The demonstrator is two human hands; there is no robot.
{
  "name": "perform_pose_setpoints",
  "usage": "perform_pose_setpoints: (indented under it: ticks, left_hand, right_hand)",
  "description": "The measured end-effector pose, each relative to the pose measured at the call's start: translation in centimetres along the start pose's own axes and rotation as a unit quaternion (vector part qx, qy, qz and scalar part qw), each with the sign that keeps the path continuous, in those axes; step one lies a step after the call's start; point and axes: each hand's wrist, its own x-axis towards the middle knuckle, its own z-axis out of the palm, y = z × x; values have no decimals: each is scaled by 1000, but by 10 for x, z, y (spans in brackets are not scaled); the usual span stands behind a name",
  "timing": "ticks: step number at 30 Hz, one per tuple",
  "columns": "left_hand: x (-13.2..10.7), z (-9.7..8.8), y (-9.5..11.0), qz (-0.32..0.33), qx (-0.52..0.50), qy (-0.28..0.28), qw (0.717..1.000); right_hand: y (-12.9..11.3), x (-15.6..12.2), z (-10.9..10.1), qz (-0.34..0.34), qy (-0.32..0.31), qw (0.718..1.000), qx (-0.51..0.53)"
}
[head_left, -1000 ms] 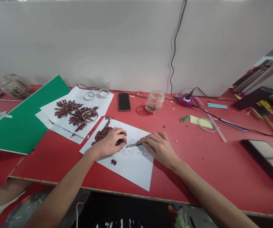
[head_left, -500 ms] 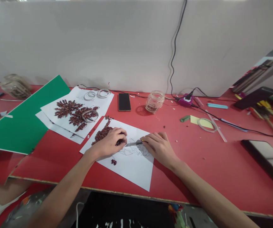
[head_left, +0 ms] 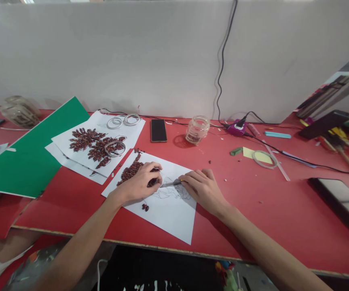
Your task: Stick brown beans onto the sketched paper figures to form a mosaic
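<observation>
One slim tool [head_left: 170,184], gripped in the right hand [head_left: 204,188], points left toward the curled left hand [head_left: 142,181], contents indiscernible, which presumably steadies the paper [head_left: 170,220].

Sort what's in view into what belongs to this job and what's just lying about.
Job in hand, apparently:
Slim tool in the right fingers
Drawn-on white sheet
Dark red seed-like pieces

Seemingly just lying about:
Black phone
Yellow paper
Light blue strip
</observation>
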Motion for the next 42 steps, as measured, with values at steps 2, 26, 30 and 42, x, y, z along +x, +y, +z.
perform_pose_setpoints:
  ticks: [2,26,30,42]
  left_hand:
    - [0,0,1,3,6,5,1000]
    - [3,9,-5,14,65,25,997]
    - [2,8,-5,12,51,32,998]
    - [3,9,-4,24,73,22,997]
  right_hand:
    - [0,0,0,-5,4,1000,-2]
    - [2,0,-2,-5,-7,1000,10]
    - [2,0,-3,-1,-7,1000,9]
    - [2,0,-2,-6,-3,1000,7]
